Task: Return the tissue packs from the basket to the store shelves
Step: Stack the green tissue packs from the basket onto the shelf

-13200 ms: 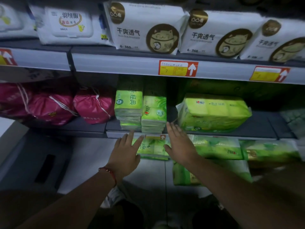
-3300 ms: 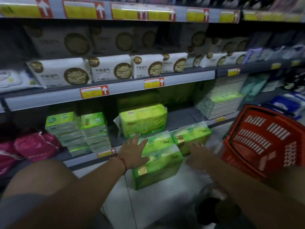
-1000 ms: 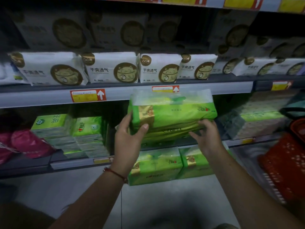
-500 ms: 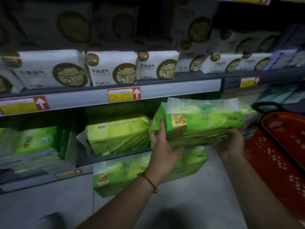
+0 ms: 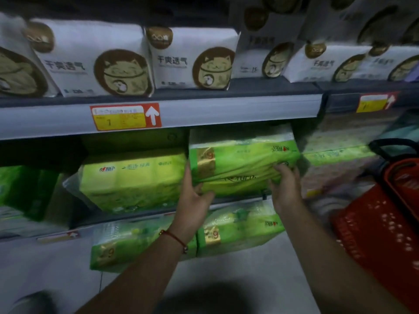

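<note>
Tissue pack point(image 5: 242, 164) gripped by left hand point(image 5: 192, 198), right hand point(image 5: 284, 184); rear seemingly under shelf point(image 5: 204, 112), hidden.

Green tissue pack point(image 5: 243, 163) lies lengthwise on the lower shelf point(image 5: 145, 215)

Green tissue pack point(image 5: 244, 164): off the floor stack — now under the upper shelf edge point(image 5: 204, 114), beside the yellow-green pack point(image 5: 133, 180).
Left hand point(image 5: 192, 198), right hand point(image 5: 286, 189): up from floor level — gripping its ends.
</note>
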### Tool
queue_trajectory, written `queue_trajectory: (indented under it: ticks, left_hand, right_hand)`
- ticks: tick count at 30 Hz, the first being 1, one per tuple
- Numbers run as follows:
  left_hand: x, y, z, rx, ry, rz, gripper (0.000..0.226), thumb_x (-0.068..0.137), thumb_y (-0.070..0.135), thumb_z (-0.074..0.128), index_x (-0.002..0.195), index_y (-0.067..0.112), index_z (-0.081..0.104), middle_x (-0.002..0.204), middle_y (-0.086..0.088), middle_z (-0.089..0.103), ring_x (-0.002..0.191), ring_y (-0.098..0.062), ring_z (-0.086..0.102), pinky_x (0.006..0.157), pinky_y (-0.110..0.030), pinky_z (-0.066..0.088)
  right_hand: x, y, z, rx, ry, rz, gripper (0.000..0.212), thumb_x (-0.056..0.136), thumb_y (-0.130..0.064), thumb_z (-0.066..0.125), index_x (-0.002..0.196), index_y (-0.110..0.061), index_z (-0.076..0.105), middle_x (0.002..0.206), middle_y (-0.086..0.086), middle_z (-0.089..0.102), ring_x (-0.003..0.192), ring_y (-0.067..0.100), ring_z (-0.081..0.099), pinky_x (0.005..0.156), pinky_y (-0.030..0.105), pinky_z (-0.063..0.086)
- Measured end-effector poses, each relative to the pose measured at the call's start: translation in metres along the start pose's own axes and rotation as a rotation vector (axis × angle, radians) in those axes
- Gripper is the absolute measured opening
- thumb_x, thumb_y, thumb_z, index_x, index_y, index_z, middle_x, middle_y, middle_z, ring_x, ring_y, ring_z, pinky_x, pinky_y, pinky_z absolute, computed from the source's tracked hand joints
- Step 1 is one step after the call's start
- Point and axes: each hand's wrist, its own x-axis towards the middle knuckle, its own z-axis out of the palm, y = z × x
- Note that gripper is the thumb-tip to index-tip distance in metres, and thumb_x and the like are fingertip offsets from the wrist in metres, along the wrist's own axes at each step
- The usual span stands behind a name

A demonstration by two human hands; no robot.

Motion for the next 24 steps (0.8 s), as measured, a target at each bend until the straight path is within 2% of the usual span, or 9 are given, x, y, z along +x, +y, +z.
queue_trajectory:
  ticks: [2,5,7,10,12,13,16,20,24]
  left_hand:
    - [0.011,-0.007,0.007,0.001,0.024,0.002,0.091,0.094,-0.006,0.055,0.155,0.04,0.007,0.147,0.014,0.032,0.141,-0.021,0.036,0.067,-0.02,0.055]
    - [0.024,-0.016,0.019,0.032,0.027,0.053,0.094,0.094,-0.004,0.056,0.155,0.043,0.002,0.159,0.016,0.018,0.145,-0.021,0.029,0.086,-0.03,0.052]
    - [0.025,-0.016,0.027,0.113,0.006,0.112,0.1,0.094,0.001,0.058,0.152,0.048,-0.009,0.163,0.019,0.002,0.148,-0.015,0.02,0.099,-0.024,0.043]
    - [0.006,-0.022,0.035,0.386,-0.008,0.138,0.107,0.095,0.011,0.061,0.149,0.043,-0.026,0.162,0.012,-0.023,0.14,0.003,0.02,0.075,0.0,0.042]
    - [-0.012,-0.038,0.037,0.684,0.006,0.191,0.104,0.095,0.019,0.061,0.15,0.041,-0.024,0.161,0.009,-0.029,0.134,-0.019,0.046,0.066,-0.012,0.049]
    - [-0.018,-0.047,0.038,0.863,-0.012,0.241,0.1,0.094,0.021,0.059,0.152,0.041,-0.02,0.161,0.008,-0.029,0.138,-0.03,0.042,0.075,-0.021,0.052]
    - [-0.013,-0.072,0.036,1.352,-0.175,0.32,0.089,0.091,0.024,0.053,0.156,0.037,-0.006,0.163,-0.003,-0.023,0.152,-0.032,-0.005,0.119,-0.048,0.026]
    - [0.009,-0.084,0.029,1.657,-0.271,0.298,0.074,0.09,0.046,0.052,0.154,0.028,0.02,0.163,-0.01,0.012,0.147,-0.042,0.022,0.113,-0.059,0.032]
    - [0.031,-0.086,0.02,1.748,-0.259,0.325,0.067,0.096,0.058,0.031,0.153,0.023,0.032,0.162,-0.008,0.023,0.148,-0.039,0.022,0.109,-0.063,0.034]
  right_hand:
    - [0.017,0.003,-0.001,-0.064,-0.042,0.026,0.041,0.09,-0.004,0.059,0.124,-0.026,0.053,0.114,-0.004,0.063,0.108,0.015,0.059,0.096,0.037,0.046]
    - [0.036,0.006,-0.009,-0.253,-0.106,0.029,0.052,0.088,-0.005,0.061,0.135,-0.021,0.044,0.115,-0.002,0.061,0.116,0.022,0.057,0.089,0.035,0.048]
    - [0.043,0.007,-0.018,-0.548,-0.176,-0.004,0.074,0.082,-0.016,0.07,0.145,-0.022,0.032,0.13,0.002,0.057,0.124,0.03,0.053,0.096,0.044,0.048]
    - [0.028,0.003,-0.031,-0.937,-0.291,-0.036,0.099,0.078,-0.031,0.074,0.154,-0.017,0.011,0.15,0.004,0.041,0.136,0.031,0.042,0.11,0.046,0.039]
    - [0.014,0.008,-0.047,-1.181,-0.446,-0.128,0.091,0.08,-0.04,0.069,0.152,-0.015,0.018,0.154,0.007,0.037,0.138,0.028,0.041,0.109,0.041,0.04]
    - [0.004,0.012,-0.056,-1.38,-0.536,-0.162,0.09,0.085,-0.044,0.064,0.154,-0.013,0.016,0.161,0.009,0.026,0.144,0.026,0.034,0.111,0.039,0.038]
    - [-0.006,0.024,-0.069,-1.797,-0.699,-0.299,0.087,0.096,-0.051,0.05,0.159,-0.018,0.001,0.166,0.011,-0.004,0.153,0.027,0.007,0.12,0.039,0.021]
    - [0.017,0.041,-0.074,-1.955,-0.809,-0.493,0.082,0.094,-0.07,0.018,0.159,-0.025,-0.006,0.162,0.007,-0.023,0.153,0.029,-0.008,0.122,0.045,0.0]
    - [0.04,0.062,-0.077,-1.979,-0.767,-0.582,0.103,0.073,-0.08,-0.009,0.158,-0.023,-0.004,0.154,0.005,-0.033,0.153,0.03,-0.011,0.121,0.046,-0.003]
